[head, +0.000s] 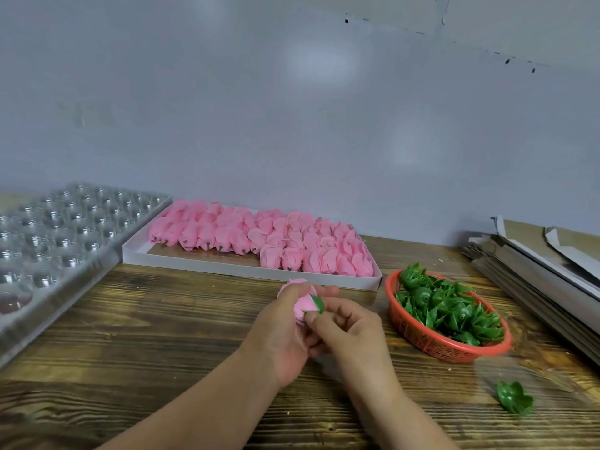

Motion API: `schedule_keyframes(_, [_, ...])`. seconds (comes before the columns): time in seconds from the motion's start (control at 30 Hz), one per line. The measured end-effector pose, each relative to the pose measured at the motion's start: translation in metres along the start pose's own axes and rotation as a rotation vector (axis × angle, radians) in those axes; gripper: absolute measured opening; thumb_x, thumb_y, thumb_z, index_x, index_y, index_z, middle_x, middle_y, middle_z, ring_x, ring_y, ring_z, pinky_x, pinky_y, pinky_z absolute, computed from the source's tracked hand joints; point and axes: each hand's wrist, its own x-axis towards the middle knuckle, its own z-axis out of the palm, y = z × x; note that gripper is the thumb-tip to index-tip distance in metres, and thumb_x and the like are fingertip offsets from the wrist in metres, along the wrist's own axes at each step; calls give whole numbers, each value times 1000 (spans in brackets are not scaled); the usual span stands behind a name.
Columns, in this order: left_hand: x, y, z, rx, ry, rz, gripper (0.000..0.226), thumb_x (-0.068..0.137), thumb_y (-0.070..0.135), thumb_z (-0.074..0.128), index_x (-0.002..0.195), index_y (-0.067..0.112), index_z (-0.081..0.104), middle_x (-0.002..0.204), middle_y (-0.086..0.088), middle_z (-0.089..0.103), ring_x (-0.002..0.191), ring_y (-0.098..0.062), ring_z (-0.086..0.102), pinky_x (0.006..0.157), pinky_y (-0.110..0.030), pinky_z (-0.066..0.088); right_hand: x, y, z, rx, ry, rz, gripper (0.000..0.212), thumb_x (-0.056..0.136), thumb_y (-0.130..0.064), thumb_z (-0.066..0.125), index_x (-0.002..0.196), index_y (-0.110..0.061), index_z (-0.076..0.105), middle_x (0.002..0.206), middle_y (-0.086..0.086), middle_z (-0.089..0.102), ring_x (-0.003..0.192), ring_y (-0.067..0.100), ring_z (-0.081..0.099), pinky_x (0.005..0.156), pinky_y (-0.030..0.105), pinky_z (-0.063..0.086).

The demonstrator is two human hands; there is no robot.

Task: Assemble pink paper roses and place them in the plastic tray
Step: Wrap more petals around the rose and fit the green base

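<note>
Hands meet at lower centre of the frame over the wooden table (162,319). The left hand (285,332) curls its fingers round a pink paper rose (303,308), while the right hand (354,332) pinches a green calyx (318,303) against the rose's base. At upper left lies the clear plastic tray (65,235) — beside it, a white box (227,264) of pink rose heads (259,238). A red basket (418,336) of green calyxes (448,306) sits at right — one loose calyx (514,399) lies lower right.
</note>
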Motion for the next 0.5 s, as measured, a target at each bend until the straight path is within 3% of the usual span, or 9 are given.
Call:
schedule_keyframes(0.07, [0, 2, 2, -127, 26, -8, 36, 97, 23, 45, 85, 1, 71, 75, -17, 71, 58, -26, 68, 52, -33, 56, 1, 2, -3, -339, 60, -161, 31, 74, -7, 76, 96, -28, 71, 74, -2, 69, 66, 8, 60, 64, 22, 52])
schedule_keyframes(0.17, [1, 4, 1, -170, 64, -28, 29, 94, 21, 50, 100, -2, 67, 79, -17, 70, 60, -26, 69, 53, -33, 58, 0, 6, -4, -617, 54, -339, 44, 68, -15, 79, 106, -29, 66, 91, -13, 67, 79, 2, 59, 73, 19, 49])
schedule_keyframes(0.27, [0, 1, -1, -155, 45, -58, 35, 94, 20, 51, 80, 0, 77, 86, -16, 72, 67, -24, 71, 61, -32, 58, 0, 9, -4, -729, 87, -491, 44, 67, -18, 77, 109, -18, 67, 104, -9, 66, 93, 1, 60, 82, 16, 47])
schedule_keyframes(0.37, [-3, 1, 3, -143, 34, -73, 29, 89, 18, 55, 73, 3, 75, 90, -16, 73, 67, -23, 72, 56, -30, 57, 0, 8, -3, -674, 144, -492, 34, 65, -19, 72, 99, -15, 71, 92, -3, 70, 81, 7, 63, 75, 22, 50])
schedule_keyframes(0.43, [-4, 1, 4, -149, 21, -56, 15, 77, 16, 61, 70, 5, 68, 92, -15, 74, 65, -24, 71, 56, -31, 58, 1, 5, -2, -469, 104, -314, 22, 67, -13, 75, 86, -20, 71, 74, 3, 69, 66, 12, 61, 65, 35, 51])
schedule_keyframes(0.5, [-5, 3, 3, -150, -6, -43, 12, 71, 20, 62, 73, 9, 59, 96, -12, 74, 69, -24, 71, 66, -35, 59, 3, 2, -3, -210, 28, -139, 18, 72, 0, 75, 80, -16, 73, 63, 5, 65, 58, 11, 56, 56, 31, 48])
